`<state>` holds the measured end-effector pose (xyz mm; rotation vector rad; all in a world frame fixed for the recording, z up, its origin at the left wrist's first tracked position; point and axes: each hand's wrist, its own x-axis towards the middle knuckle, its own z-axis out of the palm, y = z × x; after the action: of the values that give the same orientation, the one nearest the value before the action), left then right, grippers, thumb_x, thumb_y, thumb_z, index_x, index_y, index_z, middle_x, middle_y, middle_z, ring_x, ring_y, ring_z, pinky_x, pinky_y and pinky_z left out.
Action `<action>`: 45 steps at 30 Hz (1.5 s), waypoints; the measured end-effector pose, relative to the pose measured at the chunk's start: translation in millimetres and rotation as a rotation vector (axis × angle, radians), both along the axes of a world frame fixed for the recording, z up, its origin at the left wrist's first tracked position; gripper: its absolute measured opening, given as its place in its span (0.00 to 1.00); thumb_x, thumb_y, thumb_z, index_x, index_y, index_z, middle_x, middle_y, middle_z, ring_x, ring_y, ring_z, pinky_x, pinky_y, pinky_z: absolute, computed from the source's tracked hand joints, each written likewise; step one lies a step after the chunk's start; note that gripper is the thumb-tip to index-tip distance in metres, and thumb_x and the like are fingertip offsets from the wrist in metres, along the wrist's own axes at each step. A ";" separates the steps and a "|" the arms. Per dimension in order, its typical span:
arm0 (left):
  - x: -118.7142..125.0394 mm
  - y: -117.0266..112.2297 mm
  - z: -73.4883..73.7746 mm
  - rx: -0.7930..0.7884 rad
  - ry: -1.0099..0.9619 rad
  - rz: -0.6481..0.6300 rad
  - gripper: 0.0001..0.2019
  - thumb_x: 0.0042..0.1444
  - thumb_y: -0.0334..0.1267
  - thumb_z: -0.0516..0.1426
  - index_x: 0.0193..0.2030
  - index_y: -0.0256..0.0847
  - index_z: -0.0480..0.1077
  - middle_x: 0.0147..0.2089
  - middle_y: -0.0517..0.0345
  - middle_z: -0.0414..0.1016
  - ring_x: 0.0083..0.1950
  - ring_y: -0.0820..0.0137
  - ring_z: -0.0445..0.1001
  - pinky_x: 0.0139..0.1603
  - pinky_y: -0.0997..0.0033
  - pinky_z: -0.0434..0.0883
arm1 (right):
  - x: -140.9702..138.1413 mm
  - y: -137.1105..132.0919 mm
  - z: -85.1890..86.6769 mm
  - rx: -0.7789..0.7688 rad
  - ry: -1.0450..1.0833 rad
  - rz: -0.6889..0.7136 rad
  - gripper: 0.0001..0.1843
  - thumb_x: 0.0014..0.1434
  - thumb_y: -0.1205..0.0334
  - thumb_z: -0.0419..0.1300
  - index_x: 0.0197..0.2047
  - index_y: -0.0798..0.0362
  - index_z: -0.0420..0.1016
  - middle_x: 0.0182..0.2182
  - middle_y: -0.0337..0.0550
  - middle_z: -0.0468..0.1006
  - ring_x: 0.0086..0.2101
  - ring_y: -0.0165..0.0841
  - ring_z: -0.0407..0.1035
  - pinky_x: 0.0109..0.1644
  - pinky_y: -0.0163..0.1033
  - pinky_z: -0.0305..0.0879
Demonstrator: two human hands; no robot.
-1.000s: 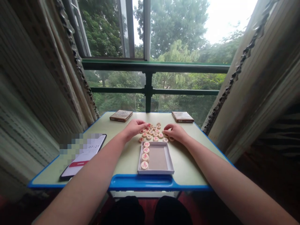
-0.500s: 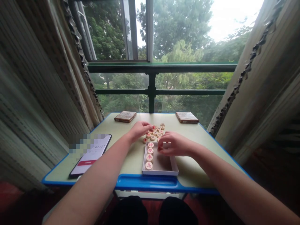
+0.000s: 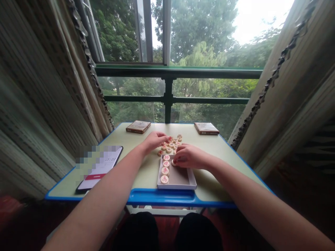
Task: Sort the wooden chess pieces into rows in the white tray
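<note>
My left hand (image 3: 156, 140) pinches a Chinese chess piece (image 3: 170, 138) with a red character, over the far side of a loose pile. My right hand (image 3: 192, 156) is closed on another Chinese chess piece (image 3: 173, 162) inside a shallow white box (image 3: 177, 187); the fingers hide part of that piece. Along the box's left wall runs a column of round wooden pieces (image 3: 165, 170) with red characters facing up. Just beyond the box lie several loose pieces (image 3: 169, 150), some red and some dark, partly covered by my right hand.
A phone (image 3: 101, 169) lies at the table's left, its screen partly blurred. Two flat brown boxes (image 3: 138, 127) rest near the far corners. The pale table (image 3: 217, 188) has a blue edge with a molded groove (image 3: 162, 197). Curtains hang on both sides, before a window with a green rail.
My right hand has shifted slightly left at the box, and a piece now shows at its fingertips beside the column. My left hand stays at the pile. The view has tilted slightly.
</note>
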<state>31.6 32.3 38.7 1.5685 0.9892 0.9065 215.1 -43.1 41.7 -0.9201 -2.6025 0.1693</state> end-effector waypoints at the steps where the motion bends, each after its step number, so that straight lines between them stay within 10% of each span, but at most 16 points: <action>1: -0.5 0.9 -0.3 -0.003 -0.014 -0.005 0.15 0.41 0.45 0.63 0.28 0.33 0.73 0.26 0.55 0.74 0.23 0.78 0.64 0.25 0.75 0.62 | -0.3 1.0 -1.1 -0.004 0.008 -0.002 0.05 0.52 0.63 0.62 0.31 0.53 0.79 0.27 0.42 0.73 0.31 0.30 0.66 0.42 0.37 0.62; 45: -6.3 2.7 -0.5 0.020 0.024 -0.071 0.19 0.41 0.49 0.64 0.32 0.33 0.75 0.29 0.52 0.76 0.25 0.77 0.65 0.27 0.75 0.62 | -2.1 4.7 -5.3 -0.132 0.082 -0.051 0.06 0.51 0.64 0.63 0.32 0.55 0.80 0.26 0.41 0.74 0.29 0.29 0.65 0.37 0.34 0.62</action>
<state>25.2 35.0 38.2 1.6246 0.9381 0.8518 213.0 -38.4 36.3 -1.0013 -2.5142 0.3609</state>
